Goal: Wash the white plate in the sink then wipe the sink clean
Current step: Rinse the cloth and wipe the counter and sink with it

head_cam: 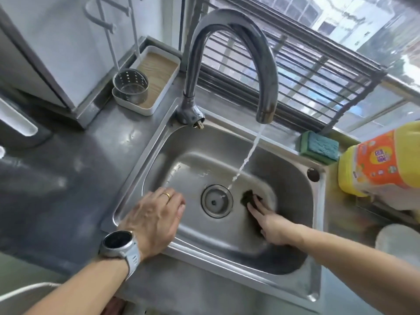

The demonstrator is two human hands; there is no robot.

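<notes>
Right hand (273,226) reaches into the sink (145,155), straight fingers pressing a dark pad (248,197) flat on the basin floor right of the drain (217,200). Left hand (152,220) rests on the sink's left rim, fingers loosely curled, holding nothing. Tap (231,53) runs. White rim at the worktop's right edge, possibly the plate (397,241). Sponge (319,145) at the sink's back right corner.

sink (293,178): glossy steel | faucet (229,26): shiny metal | sponge (319,145): probably rough foam
</notes>
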